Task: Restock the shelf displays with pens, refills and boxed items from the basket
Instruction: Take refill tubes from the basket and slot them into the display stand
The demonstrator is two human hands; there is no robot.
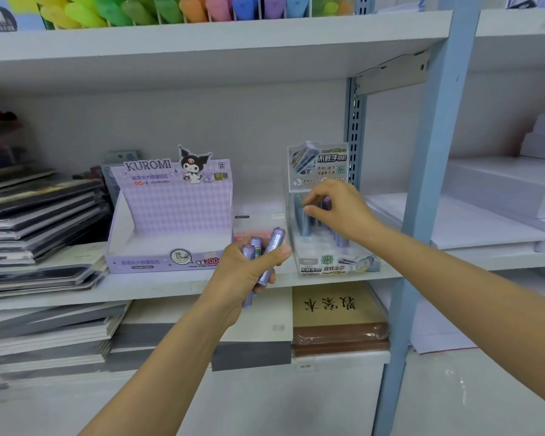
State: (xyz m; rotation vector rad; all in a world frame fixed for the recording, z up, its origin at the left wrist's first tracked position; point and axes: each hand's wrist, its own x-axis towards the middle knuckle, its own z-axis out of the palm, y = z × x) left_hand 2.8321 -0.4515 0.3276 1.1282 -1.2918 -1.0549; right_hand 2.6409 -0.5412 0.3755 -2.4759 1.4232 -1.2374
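Both bare arms reached forward.
Left hand (249, 273) gripped refill tubes (275, 244); right hand (339, 214) hung higher, fingertips bunched downward.

On the middle shelf, far left, a slanting stack of dark notebooks (38, 215) lies flat. On the shelf below it sits a pile of grey and white pads (54, 335). To their right lies a tan book with black characters (334, 305), on top of brown wrapped ones (340, 336). A blue upright post (434, 152) stands at right, with a grey metal bracket (390, 73) high beside it. White paper stacks (491, 190) fill the bay beyond.
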